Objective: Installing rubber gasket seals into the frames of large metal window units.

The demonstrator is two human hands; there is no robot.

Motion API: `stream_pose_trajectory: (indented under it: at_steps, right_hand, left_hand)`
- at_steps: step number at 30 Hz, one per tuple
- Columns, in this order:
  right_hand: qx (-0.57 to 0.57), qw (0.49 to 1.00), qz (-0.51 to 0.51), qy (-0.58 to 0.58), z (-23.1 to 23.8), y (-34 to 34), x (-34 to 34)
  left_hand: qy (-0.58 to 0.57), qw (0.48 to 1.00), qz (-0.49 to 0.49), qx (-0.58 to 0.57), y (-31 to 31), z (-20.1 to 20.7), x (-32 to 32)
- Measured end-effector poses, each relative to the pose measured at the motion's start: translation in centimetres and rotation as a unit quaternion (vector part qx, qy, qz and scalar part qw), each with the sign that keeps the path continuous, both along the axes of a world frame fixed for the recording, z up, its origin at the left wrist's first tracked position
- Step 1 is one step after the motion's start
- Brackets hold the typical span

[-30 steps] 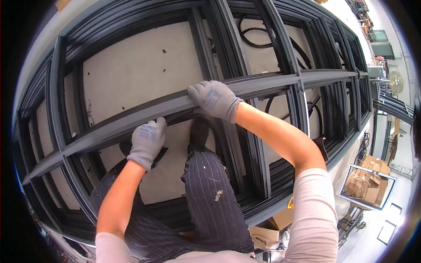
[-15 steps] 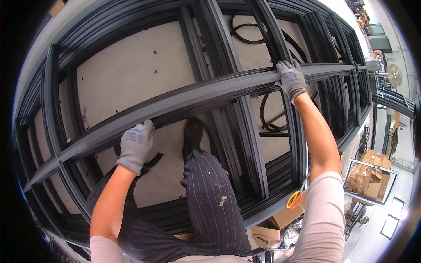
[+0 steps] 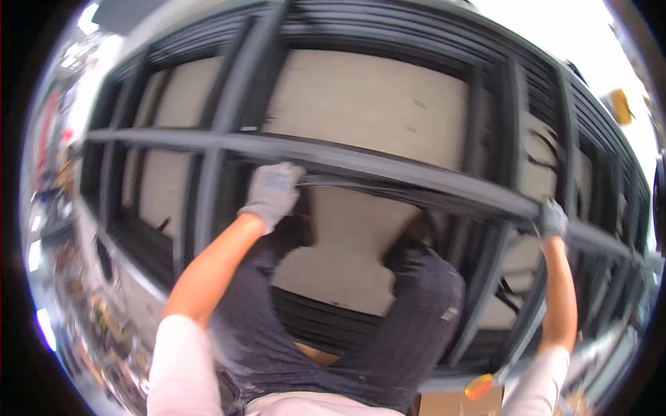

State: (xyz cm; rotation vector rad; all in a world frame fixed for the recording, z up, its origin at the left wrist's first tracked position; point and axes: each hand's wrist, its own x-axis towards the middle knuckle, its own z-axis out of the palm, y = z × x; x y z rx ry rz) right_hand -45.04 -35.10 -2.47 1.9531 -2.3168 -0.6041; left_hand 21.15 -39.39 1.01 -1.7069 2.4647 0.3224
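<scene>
A long grey metal frame bar [image 3: 388, 166] crosses in front of me, part of a stack of dark window or door frames [image 3: 513, 118]. My left hand [image 3: 272, 191], in a grey glove, is closed just below the left part of the bar. A thin black strip [image 3: 340, 184] runs from its fingers rightward along the bar's near side. Far to the right my gloved right hand [image 3: 553, 218] rests on the bar. Its fingers are smeared by motion, so their grip cannot be made out.
My legs [image 3: 423, 298] stand inside a frame opening, over a pale floor [image 3: 340, 270]. Orange-and-yellow-handled scissors [image 3: 479, 386] lie near a cardboard box [image 3: 461, 403] at the lower right. Blurred clutter lines the left. Dark loops [image 3: 544, 149] show through the right openings.
My view has swung left, so the bar now slopes down to the right. My right hand now appears farther out along the bar, and the left hand still stays near its edge.
</scene>
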Motion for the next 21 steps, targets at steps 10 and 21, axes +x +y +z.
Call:
stream_pose_trajectory:
  at_steps: [10, 21]
  right_hand:
    - [-0.072, 0.825, 0.422, -0.370, 8.1, -4.1, 46.2]
    - [-0.110, 0.826, 0.417, -0.363, -1.2, -7.8, 58.3]
  left_hand:
    - [-0.078, 0.990, -0.016, -0.116, -1.1, 5.0, 12.8]
    - [0.227, 0.897, 0.360, -0.120, 3.0, 1.3, 19.0]
